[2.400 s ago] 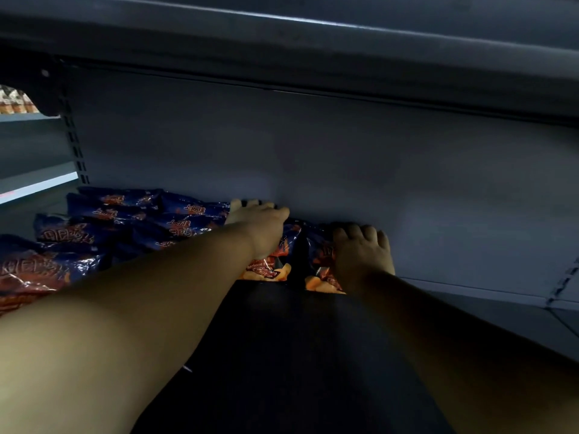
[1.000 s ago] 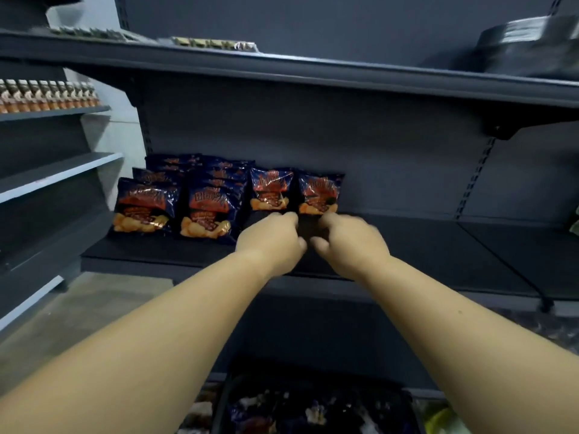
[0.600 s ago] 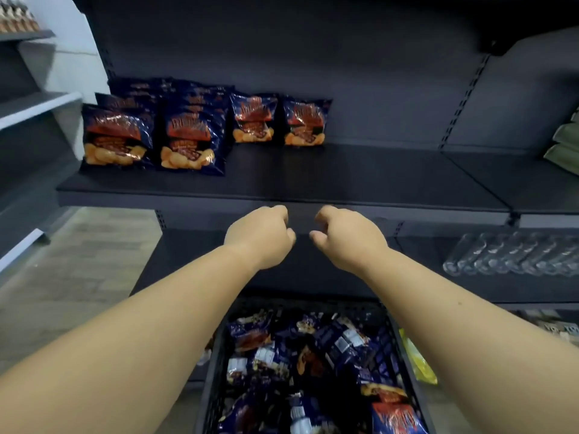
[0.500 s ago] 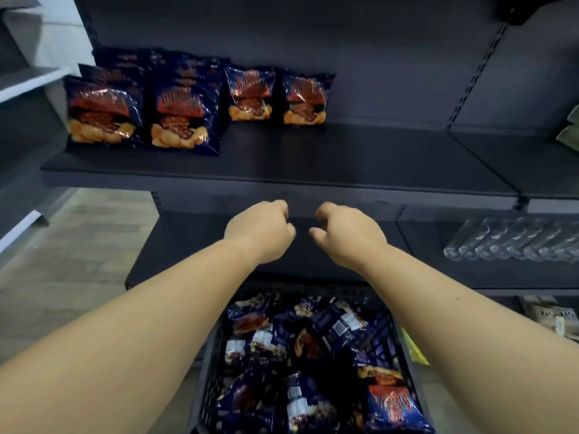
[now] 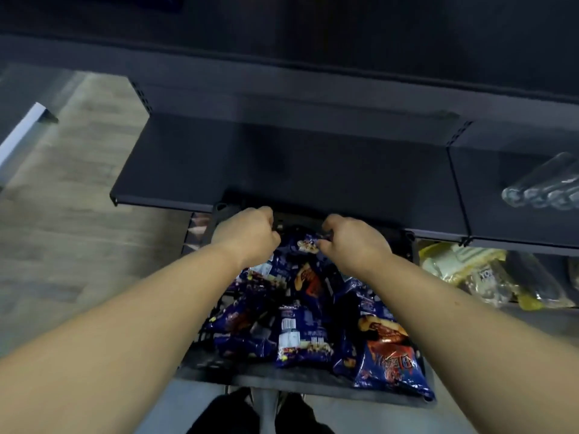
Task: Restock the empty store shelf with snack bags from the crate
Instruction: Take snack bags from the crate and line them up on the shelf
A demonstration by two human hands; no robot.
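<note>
A black crate (image 5: 412, 245) on the floor below me holds several dark blue snack bags (image 5: 300, 336) with red and orange print. Both hands hover over its far end with loosely curled fingers. My left hand (image 5: 247, 236) holds nothing. My right hand (image 5: 354, 242) has its thumb and fingertips at the edge of a small blue bag (image 5: 303, 245) lying between the hands; no grip shows. A bare dark shelf (image 5: 282, 170) juts out just beyond the crate. The shelf with the stocked bags is out of view.
Clear plastic bottles (image 5: 545, 189) lie on the shelf section to the right. Yellow and clear packets (image 5: 470, 270) sit low at the right of the crate. Wood-look floor (image 5: 62, 214) spreads to the left. My dark shoes (image 5: 266, 415) stand at the crate's near edge.
My view has tipped down from the stocked shelf to the crate. Both hands let go of the bags on the shelf, pulled back and came down over the crate's far end.
</note>
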